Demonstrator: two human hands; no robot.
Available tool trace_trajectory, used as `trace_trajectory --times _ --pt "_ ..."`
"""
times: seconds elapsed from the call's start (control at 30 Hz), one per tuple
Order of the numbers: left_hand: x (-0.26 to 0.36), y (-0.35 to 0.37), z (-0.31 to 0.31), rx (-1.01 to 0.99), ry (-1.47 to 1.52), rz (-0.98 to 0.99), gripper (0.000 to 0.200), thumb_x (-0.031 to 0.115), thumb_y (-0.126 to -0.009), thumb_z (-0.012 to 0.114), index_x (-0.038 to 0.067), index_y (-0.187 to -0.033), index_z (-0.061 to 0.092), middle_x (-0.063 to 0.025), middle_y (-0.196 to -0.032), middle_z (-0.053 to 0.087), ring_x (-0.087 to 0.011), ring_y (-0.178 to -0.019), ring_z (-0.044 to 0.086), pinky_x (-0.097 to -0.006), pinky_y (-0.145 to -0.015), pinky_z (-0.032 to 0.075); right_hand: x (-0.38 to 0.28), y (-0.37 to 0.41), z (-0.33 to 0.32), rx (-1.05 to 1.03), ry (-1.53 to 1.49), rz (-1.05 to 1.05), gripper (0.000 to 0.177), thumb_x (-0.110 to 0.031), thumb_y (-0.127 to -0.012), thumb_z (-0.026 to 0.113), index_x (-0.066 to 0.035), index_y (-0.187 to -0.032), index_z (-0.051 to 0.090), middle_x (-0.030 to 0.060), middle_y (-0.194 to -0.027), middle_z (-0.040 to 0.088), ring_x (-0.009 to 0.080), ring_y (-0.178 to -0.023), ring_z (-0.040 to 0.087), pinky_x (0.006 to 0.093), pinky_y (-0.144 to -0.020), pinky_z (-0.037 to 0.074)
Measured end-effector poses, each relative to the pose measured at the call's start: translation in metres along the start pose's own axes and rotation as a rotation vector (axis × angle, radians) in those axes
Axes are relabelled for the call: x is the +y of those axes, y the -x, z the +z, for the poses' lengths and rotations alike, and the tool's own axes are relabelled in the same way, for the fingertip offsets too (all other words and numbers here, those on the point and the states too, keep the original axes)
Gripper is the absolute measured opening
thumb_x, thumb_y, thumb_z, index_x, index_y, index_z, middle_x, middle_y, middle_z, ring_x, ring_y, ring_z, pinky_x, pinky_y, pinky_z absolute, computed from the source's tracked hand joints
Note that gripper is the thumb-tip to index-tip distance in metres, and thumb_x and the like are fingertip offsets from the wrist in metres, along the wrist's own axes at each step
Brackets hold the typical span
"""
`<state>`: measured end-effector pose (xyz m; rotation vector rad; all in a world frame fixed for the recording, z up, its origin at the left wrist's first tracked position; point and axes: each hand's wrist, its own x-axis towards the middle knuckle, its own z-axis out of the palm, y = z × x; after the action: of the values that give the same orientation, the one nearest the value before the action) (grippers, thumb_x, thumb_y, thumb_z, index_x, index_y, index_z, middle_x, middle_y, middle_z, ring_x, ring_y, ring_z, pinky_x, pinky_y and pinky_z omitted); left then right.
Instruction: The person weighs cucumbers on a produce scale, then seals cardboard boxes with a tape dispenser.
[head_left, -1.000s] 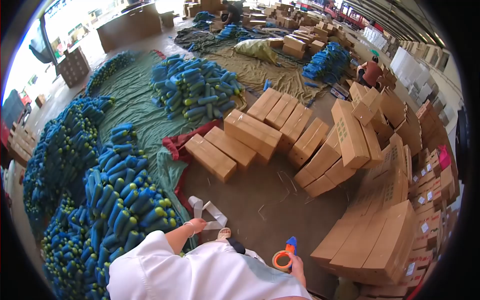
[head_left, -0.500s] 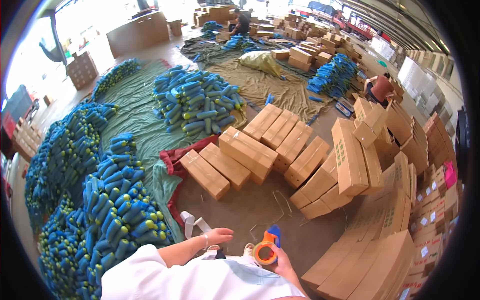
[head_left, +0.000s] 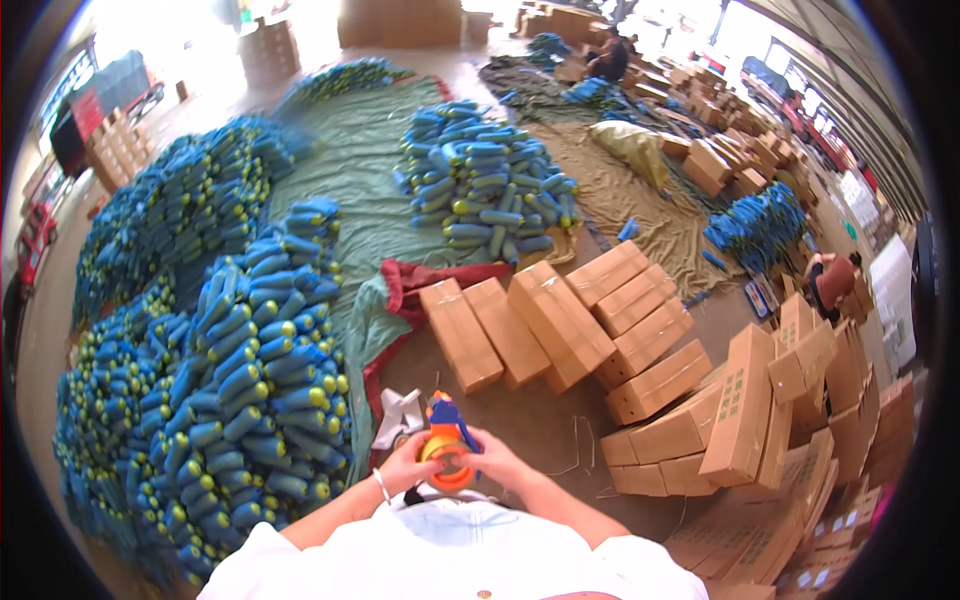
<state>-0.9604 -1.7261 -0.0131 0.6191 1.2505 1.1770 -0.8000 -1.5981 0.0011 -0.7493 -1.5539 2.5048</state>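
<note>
Both of my hands meet in front of my chest on an orange and blue tape dispenser [head_left: 446, 446]. My right hand [head_left: 497, 461] grips it from the right side. My left hand [head_left: 404, 464], with a bracelet on the wrist, holds its left side at the tape roll. Just beyond the dispenser a white folded strip [head_left: 398, 412] lies on the floor. Sealed brown cartons [head_left: 548, 322] lie in a row on the floor a little farther out.
Big heaps of blue-wrapped produce [head_left: 250, 390] cover green tarps on my left and ahead [head_left: 485, 190]. Stacked cartons [head_left: 745, 410] crowd the right side. A person in a red top [head_left: 832, 280] crouches at right; another person [head_left: 608, 60] works far back.
My view has swung left. My right hand brought the tape dispenser in to the middle, and my left hand left the white strip and came onto the dispenser.
</note>
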Motion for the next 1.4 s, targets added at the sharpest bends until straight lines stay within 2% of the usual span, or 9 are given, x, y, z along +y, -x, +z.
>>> trace_trajectory --times 0.13,0.2,0.33,0.43,0.67,1.1,1.23,1.3,1.4 --pt "0.004 -0.002 -0.046 0.126 0.016 0.144 0.061 0.008 -0.077 0.070 -0.001 -0.129 0.039 -0.0091 -0.115 0.055 -0.0156 -0.105 0.054 -0.0296 -0.091 0.045 -0.025 -0.056 0.028 -0.042 0.088 -0.072 0.061 0.002 -0.072 0.059 0.001 -0.131 0.041 0.0071 -0.117 0.054 0.0120 -0.106 0.052 0.0258 -0.091 0.043" --pt "-0.006 -0.010 -0.075 0.178 -0.096 0.142 0.069 0.023 -0.074 0.074 -0.003 -0.128 0.039 -0.0122 -0.112 0.058 -0.0178 -0.103 0.055 -0.0300 -0.089 0.045 0.010 -0.089 0.014 0.023 0.237 0.091 0.061 0.000 -0.071 0.059 -0.001 -0.131 0.043 0.0074 -0.111 0.059 0.0136 -0.103 0.054 0.0263 -0.089 0.044" --pt "0.046 0.003 -0.095 0.323 -0.421 0.072 0.072 0.040 -0.073 0.071 0.002 -0.126 0.042 -0.0196 -0.104 0.061 -0.0299 -0.096 0.061 -0.0357 -0.084 0.047 -0.021 -0.126 0.046 0.107 0.807 -0.033 0.053 -0.011 -0.071 0.069 -0.010 -0.121 0.053 0.0153 -0.102 0.065 0.0297 -0.098 0.062 0.0343 -0.082 0.048" --pt "0.037 0.002 -0.109 0.316 -0.370 0.104 0.081 0.050 -0.074 0.068 0.000 -0.130 0.038 -0.0207 -0.111 0.059 -0.0304 -0.103 0.059 -0.0348 -0.088 0.045 -0.029 -0.143 0.055 0.093 0.778 -0.004 0.048 -0.012 -0.073 0.069 -0.010 -0.119 0.054 0.0137 -0.101 0.065 0.0282 -0.095 0.063 0.0339 -0.082 0.048" --pt "0.053 0.005 -0.146 0.317 0.020 0.180 0.070 0.035 -0.089 0.059 -0.003 -0.138 0.026 -0.0127 -0.130 0.046 -0.0187 -0.118 0.046 -0.0307 -0.098 0.039 -0.047 -0.215 0.063 -0.103 0.821 0.014 0.040 -0.005 -0.076 0.062 -0.008 -0.116 0.056 0.0121 -0.096 0.065 0.0218 -0.090 0.063 0.0303 -0.080 0.047" --pt "0.107 -0.092 -0.206 0.515 0.599 0.256 0.059 0.027 -0.093 0.054 0.004 -0.141 0.028 -0.0073 -0.117 0.050 -0.0147 -0.111 0.050 -0.0305 -0.095 0.043 -0.130 -0.370 0.026 -0.112 0.374 0.150 0.025 -0.002 -0.085 0.052 0.000 -0.109 0.057 0.0059 -0.099 0.063 0.0156 -0.091 0.062 0.0282 -0.079 0.050" --pt "0.110 -0.132 -0.210 0.732 0.331 0.312 0.051 0.030 -0.091 0.054 0.006 -0.134 0.040 -0.0076 -0.113 0.054 -0.0181 -0.107 0.054 -0.0291 -0.089 0.045 -0.187 -0.422 -0.018 -0.327 0.033 0.258 0.035 -0.023 -0.093 0.047 -0.003 -0.122 0.049 0.0135 -0.102 0.063 0.0271 -0.089 0.064 0.0377 -0.077 0.052" --pt "0.120 -0.128 -0.211 0.815 -0.215 0.022 0.054 0.030 -0.087 0.058 0.006 -0.132 0.042 -0.0113 -0.116 0.055 -0.0234 -0.106 0.055 -0.0314 -0.090 0.044 -0.214 -0.462 -0.038 -0.507 -0.093 0.239 0.042 -0.031 -0.094 0.044 -0.003 -0.125 0.046 0.0164 -0.103 0.063 0.0318 -0.092 0.062 0.0419 -0.080 0.051" --pt "0.097 -0.115 -0.189 1.019 -0.318 -0.211 0.056 0.032 -0.084 0.059 0.006 -0.131 0.043 -0.0161 -0.122 0.052 -0.0317 -0.110 0.052 -0.0380 -0.095 0.041 -0.296 -0.506 -0.017 -0.733 -0.267 0.197 0.046 -0.036 -0.092 0.048 -0.002 -0.124 0.048 0.0196 -0.110 0.058 0.0328 -0.099 0.058 0.0473 -0.089 0.046"
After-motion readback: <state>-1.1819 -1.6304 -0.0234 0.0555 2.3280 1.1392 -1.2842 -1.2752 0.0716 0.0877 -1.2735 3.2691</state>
